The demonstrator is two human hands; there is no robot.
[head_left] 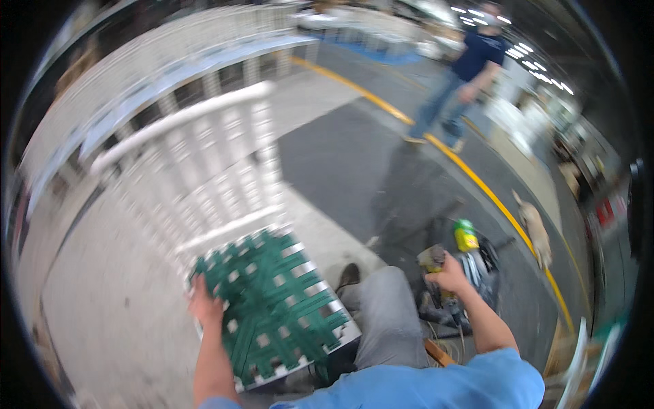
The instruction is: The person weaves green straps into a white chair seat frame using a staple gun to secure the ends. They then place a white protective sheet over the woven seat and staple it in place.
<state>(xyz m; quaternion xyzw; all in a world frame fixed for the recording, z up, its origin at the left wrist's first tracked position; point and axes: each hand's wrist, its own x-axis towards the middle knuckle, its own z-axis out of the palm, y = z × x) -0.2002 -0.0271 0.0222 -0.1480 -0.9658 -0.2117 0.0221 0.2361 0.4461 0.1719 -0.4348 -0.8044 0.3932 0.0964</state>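
Note:
A white chair (pixel 235 225) with turned spindles stands in front of me, blurred by motion. Its seat is woven from green webbing (pixel 269 307), with gaps between the strips. My left hand (pixel 204 303) is closed on the seat's left edge, thumb over the webbing; the undersides of its fingers are hidden. Out to the right, my right hand (pixel 449 274) grips a yellowish and dark power tool (pixel 432 259), apart from the chair. A cord or hose hangs below it, and blur hides the tool's exact kind.
Beside the tool lie a green-and-yellow bottle (pixel 465 235) and other blurred items. White spindled furniture (pixel 163 61) lines the far left. A person (pixel 470 68) in a dark shirt walks near the yellow floor line (pixel 477 180). A tan animal-like shape (pixel 535 228) is at right.

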